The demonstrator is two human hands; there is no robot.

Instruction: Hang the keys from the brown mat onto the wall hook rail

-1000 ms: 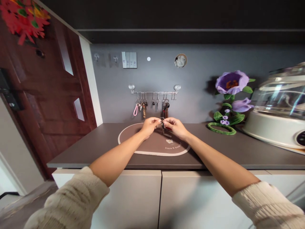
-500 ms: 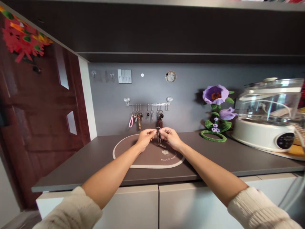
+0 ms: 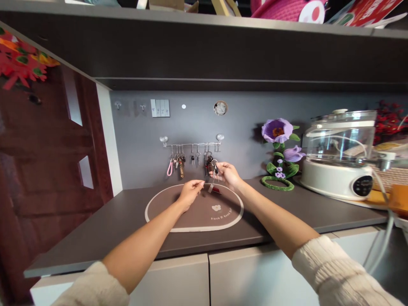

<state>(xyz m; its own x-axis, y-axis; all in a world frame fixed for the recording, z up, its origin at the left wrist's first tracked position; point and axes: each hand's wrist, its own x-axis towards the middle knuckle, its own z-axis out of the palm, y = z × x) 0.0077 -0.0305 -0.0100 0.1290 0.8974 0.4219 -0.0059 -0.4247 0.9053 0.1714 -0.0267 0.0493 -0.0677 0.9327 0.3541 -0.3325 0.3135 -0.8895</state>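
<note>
My right hand [image 3: 230, 175] pinches a key ring [image 3: 214, 162] between thumb and fingers, holding it up in front of the hook rail. Keys [image 3: 211, 186] dangle from the ring, over the far part of the brown oval mat [image 3: 178, 228]. Lower and to the left, above the mat, my left hand [image 3: 190, 193] is closed with thumb and fingertips together; whether anything small is between them I cannot make out. A flat dark red item [image 3: 216, 191] shows behind the dangling keys. Other keys [image 3: 181, 165] and a pink loop [image 3: 170, 168] hang from the clear hook rail [image 3: 191, 145].
Right of the mat stand purple crocheted flowers [image 3: 277, 130] with a green ring base [image 3: 277, 184]. Beyond them sits a white appliance with a clear top [image 3: 334, 178]. A shelf [image 3: 204, 51] overhangs the counter [image 3: 105, 229]. A dark red door [image 3: 47, 170] is at the left.
Both hands were together at the key ring; my left hand has let go of it and moved down and left. My right hand has lifted the ring slightly. The view has shifted a little.
</note>
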